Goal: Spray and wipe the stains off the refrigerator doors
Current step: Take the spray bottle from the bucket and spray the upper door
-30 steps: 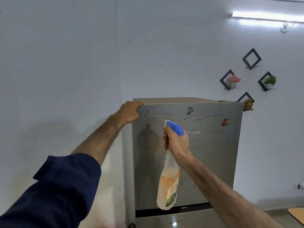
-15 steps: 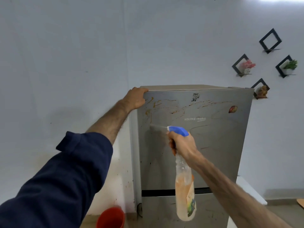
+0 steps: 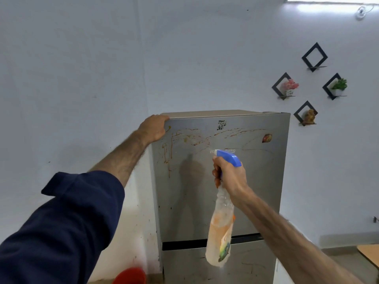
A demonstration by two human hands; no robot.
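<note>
L hand fingers grip fridge top-left edge | R hand fingers grip spray bottle

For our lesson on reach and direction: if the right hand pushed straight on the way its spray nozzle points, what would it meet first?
Most likely the upper refrigerator door, near the brown stains. The right hand aims the spray bottle at it; nothing shows between, though depth is unclear.
</note>
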